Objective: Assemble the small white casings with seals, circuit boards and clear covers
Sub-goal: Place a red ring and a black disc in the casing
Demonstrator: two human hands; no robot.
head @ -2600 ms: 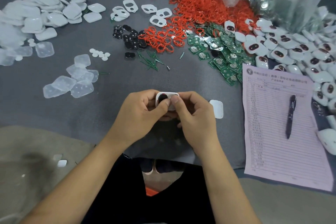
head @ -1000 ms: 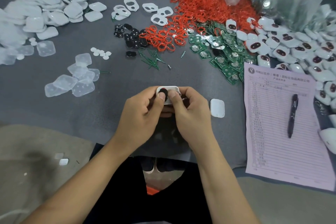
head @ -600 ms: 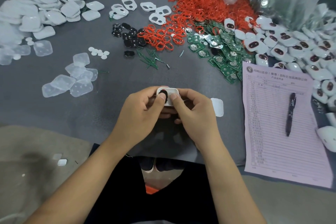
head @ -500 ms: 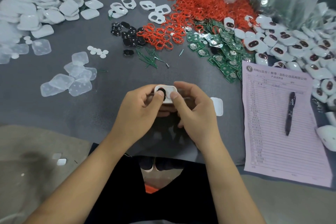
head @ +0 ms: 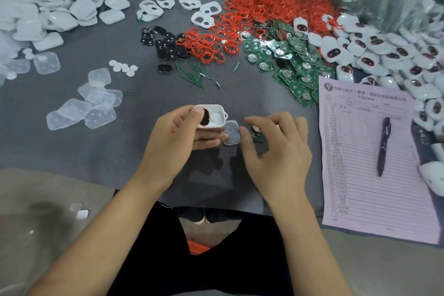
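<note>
Grey cloth table (head: 72, 151). Far left: heap of clear covers (head: 43, 14). Left hand (head: 177, 137) grips white casing (head: 212, 116), thumb on black insert inside. Clear cover (head: 231, 132) touches its fingertips. Right hand (head: 276, 149) hovers, fingers loosely curled, grasping nothing, above green circuit board (head: 257, 133). Right: pink form (head: 355, 194), pen (head: 384, 146).

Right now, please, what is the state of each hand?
Left hand: holds the white casing, thumb on its black insert.
Right hand: fingers loosely curled over a green circuit board; grip cannot be told.
</note>
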